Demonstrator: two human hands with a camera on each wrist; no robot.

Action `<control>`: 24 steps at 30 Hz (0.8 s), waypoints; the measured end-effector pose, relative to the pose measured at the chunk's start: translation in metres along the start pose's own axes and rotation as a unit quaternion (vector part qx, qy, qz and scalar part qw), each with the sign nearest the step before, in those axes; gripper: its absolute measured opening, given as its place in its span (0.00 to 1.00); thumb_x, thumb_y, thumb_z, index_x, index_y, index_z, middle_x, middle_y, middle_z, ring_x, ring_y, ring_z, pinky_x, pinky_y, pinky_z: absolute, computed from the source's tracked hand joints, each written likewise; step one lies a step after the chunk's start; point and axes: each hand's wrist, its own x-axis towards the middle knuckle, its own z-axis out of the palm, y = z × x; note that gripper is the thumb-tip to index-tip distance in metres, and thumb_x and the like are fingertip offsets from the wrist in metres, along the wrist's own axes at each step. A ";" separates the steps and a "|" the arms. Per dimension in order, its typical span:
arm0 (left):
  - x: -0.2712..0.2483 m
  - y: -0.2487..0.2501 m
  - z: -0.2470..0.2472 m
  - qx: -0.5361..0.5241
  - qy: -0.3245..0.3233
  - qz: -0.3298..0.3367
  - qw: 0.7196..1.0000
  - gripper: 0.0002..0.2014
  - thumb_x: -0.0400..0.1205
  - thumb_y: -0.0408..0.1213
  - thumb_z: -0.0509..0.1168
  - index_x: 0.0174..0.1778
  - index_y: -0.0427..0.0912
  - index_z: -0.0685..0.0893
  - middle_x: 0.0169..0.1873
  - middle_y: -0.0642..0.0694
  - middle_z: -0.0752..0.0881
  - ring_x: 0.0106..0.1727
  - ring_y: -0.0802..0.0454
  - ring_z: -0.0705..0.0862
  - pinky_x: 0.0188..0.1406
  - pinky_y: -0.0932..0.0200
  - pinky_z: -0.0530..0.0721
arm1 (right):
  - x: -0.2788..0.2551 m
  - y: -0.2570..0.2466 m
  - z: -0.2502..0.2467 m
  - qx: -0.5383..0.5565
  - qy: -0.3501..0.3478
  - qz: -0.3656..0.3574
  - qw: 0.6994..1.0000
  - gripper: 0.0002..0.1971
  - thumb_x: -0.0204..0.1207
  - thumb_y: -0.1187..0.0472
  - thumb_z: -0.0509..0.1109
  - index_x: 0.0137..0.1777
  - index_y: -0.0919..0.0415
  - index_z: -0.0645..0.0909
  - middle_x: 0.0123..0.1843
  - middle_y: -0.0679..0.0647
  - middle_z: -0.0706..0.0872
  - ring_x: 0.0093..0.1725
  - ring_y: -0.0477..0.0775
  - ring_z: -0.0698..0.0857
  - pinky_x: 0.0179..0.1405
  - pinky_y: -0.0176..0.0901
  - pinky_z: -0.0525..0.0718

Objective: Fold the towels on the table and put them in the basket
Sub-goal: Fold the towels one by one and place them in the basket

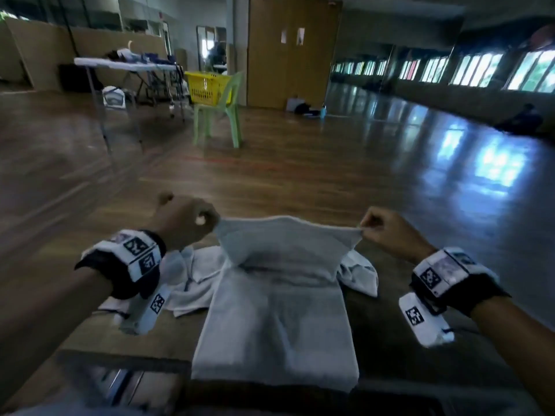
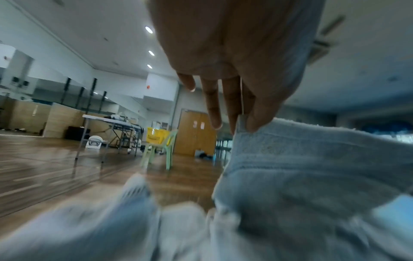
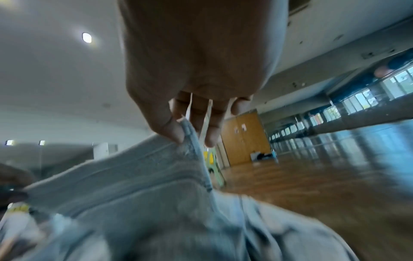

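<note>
My left hand (image 1: 183, 222) pinches one far corner of the pale grey terry towel (image 1: 277, 319) between thumb and forefinger, the other fingers hanging loosely extended, as the left wrist view shows (image 2: 225, 67); my right hand (image 1: 387, 232) pinches the opposite far corner the same way, thumb pressed on the hemmed edge (image 3: 192, 70); both corners are lifted clear of the dark tabletop (image 1: 387, 334), the far edge held fairly taut between the hands, while the near half of the towel lies flat on that tabletop and hangs over its near edge.

Handling, in my judgement: light, soft, wholly limp; it sags wherever unsupported, so corners and hem are the sound places to grip; the loop pile should give friction enough for a fingertip pinch; nothing fragile.

Crumpled white towels (image 1: 192, 280) lie on the tabletop behind and to both sides of the held towel, not yet folded.

The yellow slotted plastic basket (image 1: 207, 87) sits on a pale green plastic chair (image 1: 222, 115), well beyond the tabletop across the wooden floor; a carry will be needed.
</note>
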 end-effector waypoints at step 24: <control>-0.069 -0.006 0.170 0.084 -0.188 -0.005 0.978 0.09 0.79 0.45 0.63 0.49 0.60 0.87 0.53 0.59 0.85 0.59 0.55 0.80 0.64 0.48 0.66 | -0.071 0.098 0.128 -0.318 -0.146 -0.040 0.936 0.05 0.74 0.51 0.71 0.46 0.42 0.88 0.48 0.40 0.89 0.55 0.48 0.82 0.54 0.49 0.61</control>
